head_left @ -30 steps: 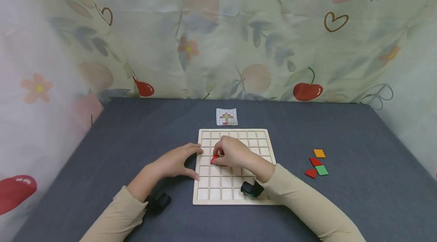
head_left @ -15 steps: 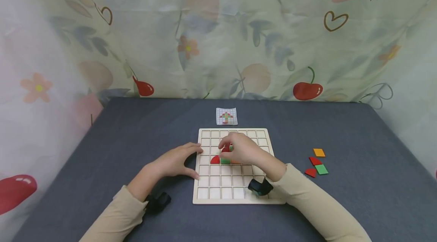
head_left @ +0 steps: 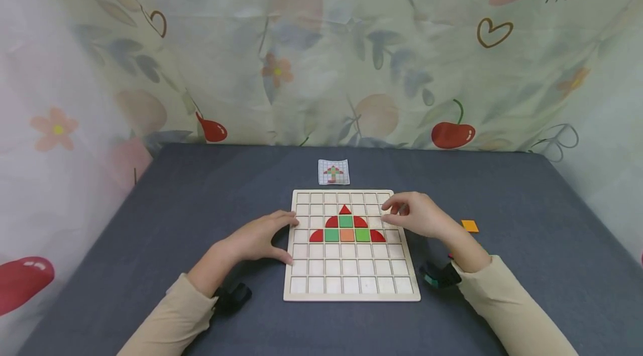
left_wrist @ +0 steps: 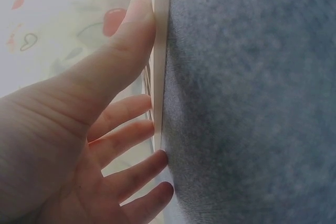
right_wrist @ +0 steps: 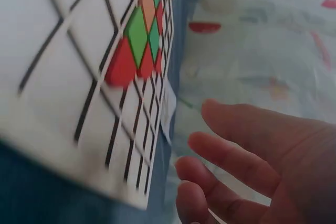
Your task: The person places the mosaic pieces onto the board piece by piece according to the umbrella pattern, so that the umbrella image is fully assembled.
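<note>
A wooden grid board (head_left: pixel 351 283) lies on the dark grey table. In its upper middle sit several flat tiles: a red triangle (head_left: pixel 344 210) on top, red and green pieces beneath it, and a row running from a red quarter-round (head_left: pixel 316 236) to another (head_left: pixel 378 236). My left hand (head_left: pixel 261 239) rests against the board's left edge (left_wrist: pixel 159 77), thumb and fingers straight along it. My right hand (head_left: pixel 414 215) hovers over the board's right edge with relaxed fingers, holding nothing. In the right wrist view the fingers (right_wrist: pixel 236 161) hang free beside the board (right_wrist: pixel 68 103).
A small pattern card (head_left: pixel 334 172) lies just beyond the board. An orange square tile (head_left: pixel 470 226) sits on the table to the right, with other loose tiles hidden behind my right forearm. A patterned curtain closes off the back and sides.
My right hand left the red quarter-round at the board's centre-left and moved right to the board's edge, uncovering the tile figure. My left hand stayed put.
</note>
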The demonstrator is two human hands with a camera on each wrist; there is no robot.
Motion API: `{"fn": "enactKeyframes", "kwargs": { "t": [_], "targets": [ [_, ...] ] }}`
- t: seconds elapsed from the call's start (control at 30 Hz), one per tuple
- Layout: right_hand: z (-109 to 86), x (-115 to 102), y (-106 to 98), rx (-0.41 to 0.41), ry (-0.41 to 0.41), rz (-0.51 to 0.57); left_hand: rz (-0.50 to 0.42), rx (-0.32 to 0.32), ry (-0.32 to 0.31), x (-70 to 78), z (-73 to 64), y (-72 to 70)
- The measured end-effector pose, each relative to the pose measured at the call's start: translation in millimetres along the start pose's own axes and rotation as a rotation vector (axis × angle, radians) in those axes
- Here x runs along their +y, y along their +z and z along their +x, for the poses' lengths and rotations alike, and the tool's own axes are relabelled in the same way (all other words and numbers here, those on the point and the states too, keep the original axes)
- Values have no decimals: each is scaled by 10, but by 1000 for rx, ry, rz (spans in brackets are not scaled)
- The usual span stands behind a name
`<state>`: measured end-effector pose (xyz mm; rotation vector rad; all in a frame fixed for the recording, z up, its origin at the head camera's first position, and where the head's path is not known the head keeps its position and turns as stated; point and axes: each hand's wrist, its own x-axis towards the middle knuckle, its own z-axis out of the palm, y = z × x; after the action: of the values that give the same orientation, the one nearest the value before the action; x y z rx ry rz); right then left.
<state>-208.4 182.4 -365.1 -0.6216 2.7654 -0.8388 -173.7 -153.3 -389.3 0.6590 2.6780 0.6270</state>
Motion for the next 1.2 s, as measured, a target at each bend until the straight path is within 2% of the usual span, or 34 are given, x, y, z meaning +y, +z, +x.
{"fn": "enactKeyframes", "kwargs": {
  "t": [0.3,0.5,0.67,0.83,0.93,1.1,1.2],
  "targets": [
    [-311,425,-342,21,98,-2,1,0,-10,14,-2,-2],
    [-544,774,-581,-76,147,50,-2,2,2,15,-9,-3],
    [-731,1024,-708,-182,120,130,-1,9,21,6,-13,-2],
    [-835,1198,-762,-303,78,206,-1,11,18,-5,-13,1],
    [-862,1259,-755,-347,81,240,-4,8,15,-5,-13,2],
    [-882,1315,-704,-334,80,223,-7,5,5,-8,-5,7],
    [-881,1328,-663,-302,45,187,-6,6,-1,-9,1,8]
  ]
}}
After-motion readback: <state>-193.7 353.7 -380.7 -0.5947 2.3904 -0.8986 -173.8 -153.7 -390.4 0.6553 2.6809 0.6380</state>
